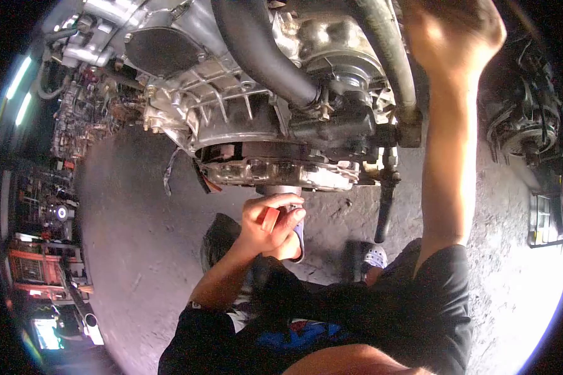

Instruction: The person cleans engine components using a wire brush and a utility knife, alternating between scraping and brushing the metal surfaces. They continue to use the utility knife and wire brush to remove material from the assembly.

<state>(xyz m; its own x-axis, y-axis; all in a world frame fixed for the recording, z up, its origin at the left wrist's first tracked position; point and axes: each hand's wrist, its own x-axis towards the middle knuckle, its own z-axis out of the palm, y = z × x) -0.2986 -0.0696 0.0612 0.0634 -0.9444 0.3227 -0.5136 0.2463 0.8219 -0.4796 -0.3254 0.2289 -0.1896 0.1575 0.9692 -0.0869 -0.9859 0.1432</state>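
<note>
In the head view, my left hand [272, 226] is closed, with its thumb and index finger near each other. A flat orange piece [270, 220] shows in its curled fingers; what else it belongs to is hidden. The fingertips are right at a short grey cylinder [283, 189] that sticks out of the round metal clutch cover [275, 172] at the engine's end. My right hand [453, 31] reaches up beside a grey hose [388, 53] at the top right, blurred, its fingers hidden in shadow. The engine [225, 109] fills the upper middle.
A thick black hose [263, 59] bends across the engine. A dark rod [386, 206] hangs down on the right. Parts crowd the left shelving [75, 125], and a hub-like part [528, 131] lies far right. My feet in clogs [374, 255] stand on the grey floor [131, 237].
</note>
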